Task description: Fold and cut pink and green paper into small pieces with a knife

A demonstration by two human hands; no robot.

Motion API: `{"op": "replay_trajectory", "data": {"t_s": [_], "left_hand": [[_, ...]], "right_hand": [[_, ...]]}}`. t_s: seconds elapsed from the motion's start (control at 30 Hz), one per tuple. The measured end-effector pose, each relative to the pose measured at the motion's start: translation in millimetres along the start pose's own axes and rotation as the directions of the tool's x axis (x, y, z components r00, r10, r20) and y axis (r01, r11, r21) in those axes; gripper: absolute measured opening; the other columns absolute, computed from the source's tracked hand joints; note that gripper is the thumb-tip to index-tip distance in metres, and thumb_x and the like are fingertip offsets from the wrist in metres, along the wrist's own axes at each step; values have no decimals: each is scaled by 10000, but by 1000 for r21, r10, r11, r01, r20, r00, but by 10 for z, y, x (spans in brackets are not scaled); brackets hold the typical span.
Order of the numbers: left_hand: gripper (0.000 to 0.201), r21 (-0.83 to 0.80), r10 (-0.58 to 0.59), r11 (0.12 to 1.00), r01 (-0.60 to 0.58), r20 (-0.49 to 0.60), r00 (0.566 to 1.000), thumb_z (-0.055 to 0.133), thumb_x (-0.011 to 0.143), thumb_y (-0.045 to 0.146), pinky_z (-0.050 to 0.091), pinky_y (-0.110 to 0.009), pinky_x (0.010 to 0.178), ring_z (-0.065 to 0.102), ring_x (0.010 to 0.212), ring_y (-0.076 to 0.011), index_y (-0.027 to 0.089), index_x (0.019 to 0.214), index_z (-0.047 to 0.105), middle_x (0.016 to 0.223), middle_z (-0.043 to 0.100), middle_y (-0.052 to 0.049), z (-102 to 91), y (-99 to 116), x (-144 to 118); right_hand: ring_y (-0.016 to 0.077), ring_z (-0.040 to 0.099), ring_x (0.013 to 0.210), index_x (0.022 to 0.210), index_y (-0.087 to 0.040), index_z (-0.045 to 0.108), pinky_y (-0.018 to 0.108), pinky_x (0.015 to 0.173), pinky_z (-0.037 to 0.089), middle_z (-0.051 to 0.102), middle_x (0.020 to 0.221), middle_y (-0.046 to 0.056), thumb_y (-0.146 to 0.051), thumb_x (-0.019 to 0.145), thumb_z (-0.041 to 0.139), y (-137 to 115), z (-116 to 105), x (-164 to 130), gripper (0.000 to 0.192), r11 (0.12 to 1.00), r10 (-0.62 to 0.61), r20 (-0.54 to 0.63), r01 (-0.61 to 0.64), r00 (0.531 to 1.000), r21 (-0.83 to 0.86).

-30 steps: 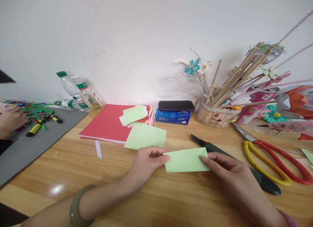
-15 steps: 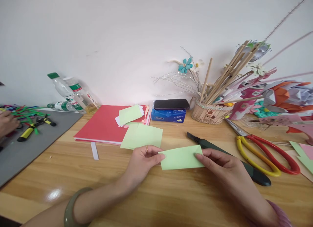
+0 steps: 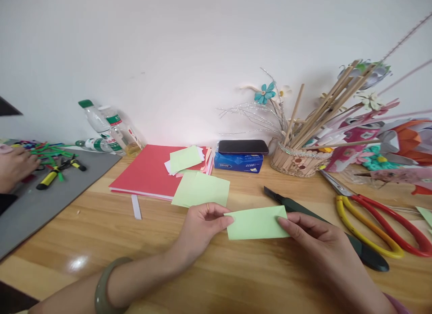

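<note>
Little changed since earlier, left hand (image 3: 202, 224) and right hand (image 3: 313, 235) still pinching green paper (image 3: 256, 222) ends, flat above worktop (image 3: 135, 260), knife (image 3: 337, 235) beside.

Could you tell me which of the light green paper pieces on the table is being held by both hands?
It is the folded green rectangle nearest the camera, pinched by the left hand and right hand. The other green sheets lie untouched by the red folder.

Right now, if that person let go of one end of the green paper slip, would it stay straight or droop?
The green paper slip looks thin and folded flat, so it would probably sag a little. Held between the left hand and right hand, it seems very light. On the glossy table it would likely slide easily.
</note>
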State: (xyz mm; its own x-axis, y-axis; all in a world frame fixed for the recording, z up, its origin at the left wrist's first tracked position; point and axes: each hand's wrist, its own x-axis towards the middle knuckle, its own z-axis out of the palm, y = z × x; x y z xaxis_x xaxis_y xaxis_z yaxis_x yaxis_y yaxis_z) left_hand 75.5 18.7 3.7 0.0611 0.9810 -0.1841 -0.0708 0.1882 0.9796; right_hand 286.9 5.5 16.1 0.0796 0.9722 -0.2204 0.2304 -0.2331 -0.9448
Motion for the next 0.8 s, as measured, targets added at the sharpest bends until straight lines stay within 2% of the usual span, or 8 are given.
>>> {"op": "replay_trajectory", "data": {"t_s": [0.13, 0.33, 0.53, 0.8], "left_hand": [[192, -16, -2, 1000, 1, -19, 1000, 780, 570, 284, 467, -248, 641, 583, 651, -141, 148, 680, 700, 673, 670, -18, 12, 12, -9], [200, -33, -10, 999, 9, -30, 999, 788, 541, 287, 471, -259, 646, 592, 655, -151, 154, 658, 694, 667, 671, -18, 24, 56, -26], [178, -40, -21, 999, 21, -14, 1000, 780, 569, 282, 458, -244, 650, 579, 646, -134, 156, 660, 695, 660, 668, -8, 5, 24, -24], [175, -60, -37, 997, 38, 8, 999, 786, 571, 271, 440, -229, 636, 560, 629, -117, 153, 657, 690, 651, 660, -2, -5, 2, 0]], "right_hand": [[149, 507, 622, 700, -215, 660, 224, 501, 393, 607, 695, 11, -592, 599, 670, 2, 0, -2, 390, 1000, 23, 0, -23, 1000, 14], [162, 530, 613, 700, -217, 672, 228, 487, 403, 625, 691, 16, -602, 610, 653, 60, -34, 52, 396, 996, -37, 30, 40, 999, -76], [145, 510, 586, 668, -222, 667, 226, 484, 387, 605, 651, -1, -611, 592, 655, -16, 19, -23, 397, 999, -23, -53, 21, 998, -28], [135, 489, 591, 667, -219, 671, 227, 501, 378, 583, 643, -7, -589, 611, 656, -52, 21, -54, 375, 1000, -7, -25, 8, 1000, 23]]}}
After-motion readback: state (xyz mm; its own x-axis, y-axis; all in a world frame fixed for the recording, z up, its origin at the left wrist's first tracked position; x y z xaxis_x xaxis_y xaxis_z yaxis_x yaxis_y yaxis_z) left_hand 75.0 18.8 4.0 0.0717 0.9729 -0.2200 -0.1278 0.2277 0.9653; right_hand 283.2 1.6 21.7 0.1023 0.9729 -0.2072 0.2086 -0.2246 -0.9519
